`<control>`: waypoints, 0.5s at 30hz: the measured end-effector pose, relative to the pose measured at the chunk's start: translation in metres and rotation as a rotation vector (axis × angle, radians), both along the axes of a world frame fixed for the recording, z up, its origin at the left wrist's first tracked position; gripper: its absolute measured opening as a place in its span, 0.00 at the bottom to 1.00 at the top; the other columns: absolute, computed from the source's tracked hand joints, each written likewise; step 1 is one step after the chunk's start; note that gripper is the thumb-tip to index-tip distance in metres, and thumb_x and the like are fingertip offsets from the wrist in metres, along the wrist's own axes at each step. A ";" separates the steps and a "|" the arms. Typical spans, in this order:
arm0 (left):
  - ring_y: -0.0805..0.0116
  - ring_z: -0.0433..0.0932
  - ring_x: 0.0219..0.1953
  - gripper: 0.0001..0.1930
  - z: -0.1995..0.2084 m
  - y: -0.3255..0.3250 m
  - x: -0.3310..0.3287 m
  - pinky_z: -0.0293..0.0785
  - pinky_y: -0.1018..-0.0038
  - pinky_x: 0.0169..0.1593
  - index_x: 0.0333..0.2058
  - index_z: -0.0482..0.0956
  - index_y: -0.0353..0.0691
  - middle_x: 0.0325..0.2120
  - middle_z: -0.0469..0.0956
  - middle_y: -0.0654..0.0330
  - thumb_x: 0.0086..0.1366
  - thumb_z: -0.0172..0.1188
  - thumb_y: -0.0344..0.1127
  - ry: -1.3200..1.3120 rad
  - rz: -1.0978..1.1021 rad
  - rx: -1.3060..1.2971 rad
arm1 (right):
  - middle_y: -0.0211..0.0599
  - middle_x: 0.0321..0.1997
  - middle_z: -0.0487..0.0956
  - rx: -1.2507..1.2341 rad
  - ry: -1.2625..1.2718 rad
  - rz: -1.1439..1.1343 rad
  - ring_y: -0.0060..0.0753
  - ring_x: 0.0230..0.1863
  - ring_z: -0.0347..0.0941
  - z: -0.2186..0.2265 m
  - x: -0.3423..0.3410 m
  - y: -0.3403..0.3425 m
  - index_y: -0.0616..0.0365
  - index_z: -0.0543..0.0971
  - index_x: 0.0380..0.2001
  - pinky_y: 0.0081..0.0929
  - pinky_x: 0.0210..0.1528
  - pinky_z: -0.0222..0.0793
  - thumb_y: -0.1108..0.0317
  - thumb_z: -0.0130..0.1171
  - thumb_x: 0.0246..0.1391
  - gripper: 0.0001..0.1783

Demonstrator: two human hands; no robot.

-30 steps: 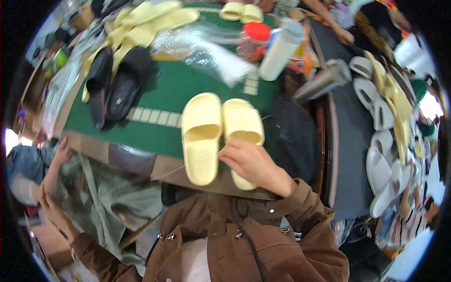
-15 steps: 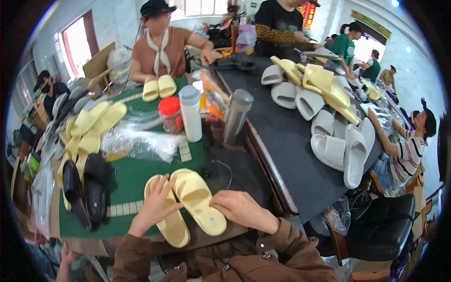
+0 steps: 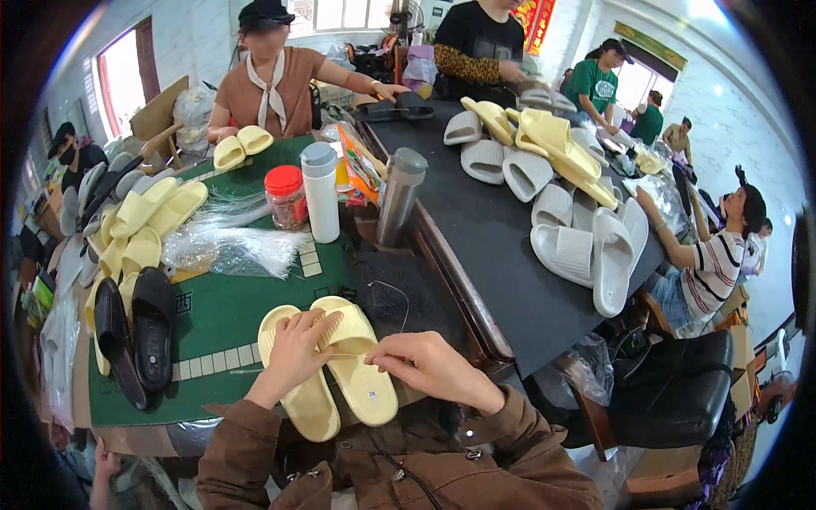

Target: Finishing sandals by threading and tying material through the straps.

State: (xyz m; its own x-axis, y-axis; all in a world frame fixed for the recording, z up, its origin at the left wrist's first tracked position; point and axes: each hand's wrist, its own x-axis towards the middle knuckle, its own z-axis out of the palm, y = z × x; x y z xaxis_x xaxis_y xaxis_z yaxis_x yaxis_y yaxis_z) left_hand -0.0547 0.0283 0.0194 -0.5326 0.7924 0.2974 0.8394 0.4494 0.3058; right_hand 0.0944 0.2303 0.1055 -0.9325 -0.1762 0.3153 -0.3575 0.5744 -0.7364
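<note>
A pair of pale yellow slippers lies side by side at the table's near edge: the left slipper [image 3: 313,411] and the right slipper [image 3: 374,401], toes pointing away from me. My left hand [image 3: 299,350] is closed over their straps, fingers reaching across both and thumb at the inner side. My right hand [image 3: 429,364] pinches a thin clear plastic strand [image 3: 350,354] above the right slipper. The strand runs across to my left thumb; its far end is hidden there. A small round sticker marks the right insole.
Left are black slippers [image 3: 155,340], piled yellow slippers [image 3: 140,208] and a bundle of clear strands [image 3: 242,246]. Ahead stand a red-lidded jar [image 3: 286,197], white bottle [image 3: 320,194] and grey tumbler [image 3: 401,195]. Grey slippers [image 3: 565,251] cover part of the black table. Several people work around.
My left hand has moved right, from the left slipper onto both straps. The right hand now holds the strand taut above the right slipper. The view has shifted slightly.
</note>
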 end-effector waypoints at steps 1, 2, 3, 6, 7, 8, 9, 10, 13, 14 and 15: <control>0.57 0.68 0.54 0.29 0.001 -0.001 -0.001 0.59 0.60 0.55 0.55 0.71 0.51 0.51 0.70 0.55 0.52 0.64 0.42 0.010 0.006 0.001 | 0.40 0.32 0.81 -0.024 -0.011 0.008 0.34 0.32 0.79 0.006 0.000 -0.002 0.64 0.79 0.37 0.25 0.35 0.72 0.73 0.54 0.56 0.08; 0.57 0.68 0.54 0.29 0.000 -0.001 0.000 0.59 0.60 0.55 0.55 0.71 0.51 0.51 0.70 0.55 0.52 0.64 0.42 0.025 0.018 0.011 | 0.40 0.32 0.81 -0.015 0.004 0.021 0.34 0.32 0.79 0.012 0.003 -0.004 0.64 0.79 0.37 0.25 0.35 0.72 0.73 0.54 0.56 0.08; 0.57 0.68 0.53 0.29 -0.002 -0.001 0.003 0.60 0.60 0.54 0.55 0.71 0.51 0.50 0.71 0.55 0.53 0.64 0.43 0.007 0.034 -0.007 | 0.38 0.32 0.81 -0.090 -0.047 0.014 0.29 0.32 0.78 0.018 0.006 -0.007 0.64 0.79 0.37 0.23 0.35 0.72 0.74 0.54 0.57 0.07; 0.58 0.69 0.53 0.28 -0.006 0.005 0.005 0.60 0.61 0.53 0.54 0.72 0.50 0.49 0.71 0.56 0.53 0.64 0.45 -0.016 0.037 -0.007 | 0.34 0.31 0.81 -0.242 -0.057 0.001 0.21 0.32 0.77 0.026 0.005 -0.010 0.65 0.79 0.36 0.20 0.36 0.72 0.75 0.52 0.59 0.07; 0.58 0.69 0.53 0.27 -0.006 0.008 0.006 0.60 0.61 0.52 0.54 0.72 0.50 0.49 0.71 0.57 0.54 0.64 0.46 -0.048 0.027 -0.004 | 0.33 0.31 0.81 -0.332 -0.040 -0.003 0.18 0.32 0.76 0.028 0.004 -0.011 0.66 0.79 0.36 0.19 0.36 0.72 0.75 0.51 0.60 0.08; 0.58 0.69 0.53 0.27 -0.003 0.011 0.006 0.60 0.61 0.53 0.53 0.73 0.50 0.49 0.71 0.57 0.54 0.63 0.46 -0.085 0.049 -0.023 | 0.35 0.33 0.80 -0.397 -0.043 0.017 0.19 0.33 0.75 0.032 0.002 -0.012 0.67 0.78 0.37 0.19 0.37 0.72 0.76 0.50 0.61 0.08; 0.58 0.69 0.53 0.27 -0.002 0.011 0.004 0.60 0.61 0.53 0.53 0.73 0.50 0.49 0.71 0.57 0.54 0.63 0.46 -0.078 0.046 -0.017 | 0.35 0.33 0.80 -0.391 -0.036 0.015 0.19 0.33 0.75 0.033 -0.001 -0.014 0.67 0.78 0.37 0.19 0.37 0.72 0.76 0.50 0.61 0.08; 0.58 0.69 0.53 0.27 -0.003 0.009 0.004 0.60 0.60 0.53 0.53 0.73 0.49 0.49 0.71 0.57 0.53 0.64 0.47 -0.074 0.063 -0.008 | 0.36 0.34 0.80 -0.517 -0.039 0.042 0.20 0.33 0.75 0.033 -0.004 -0.017 0.67 0.77 0.38 0.19 0.38 0.72 0.75 0.50 0.62 0.08; 0.58 0.69 0.53 0.27 -0.010 0.006 0.004 0.61 0.59 0.52 0.52 0.74 0.49 0.49 0.71 0.56 0.53 0.64 0.47 -0.082 0.097 0.025 | 0.37 0.36 0.79 -0.639 -0.034 0.105 0.20 0.33 0.73 0.029 -0.013 -0.020 0.67 0.75 0.42 0.19 0.39 0.71 0.74 0.46 0.64 0.10; 0.57 0.69 0.53 0.27 -0.010 0.006 0.005 0.61 0.59 0.52 0.52 0.74 0.49 0.49 0.71 0.56 0.52 0.65 0.48 -0.065 0.106 0.036 | 0.37 0.36 0.79 -0.695 -0.006 0.110 0.20 0.32 0.72 0.029 -0.014 -0.020 0.66 0.74 0.43 0.19 0.38 0.71 0.73 0.45 0.65 0.10; 0.57 0.69 0.53 0.28 -0.011 0.006 0.006 0.61 0.59 0.51 0.52 0.74 0.49 0.49 0.71 0.56 0.52 0.65 0.48 -0.051 0.116 0.046 | 0.37 0.36 0.79 -0.751 0.020 0.115 0.19 0.31 0.71 0.029 -0.016 -0.020 0.65 0.73 0.44 0.18 0.38 0.70 0.72 0.43 0.65 0.11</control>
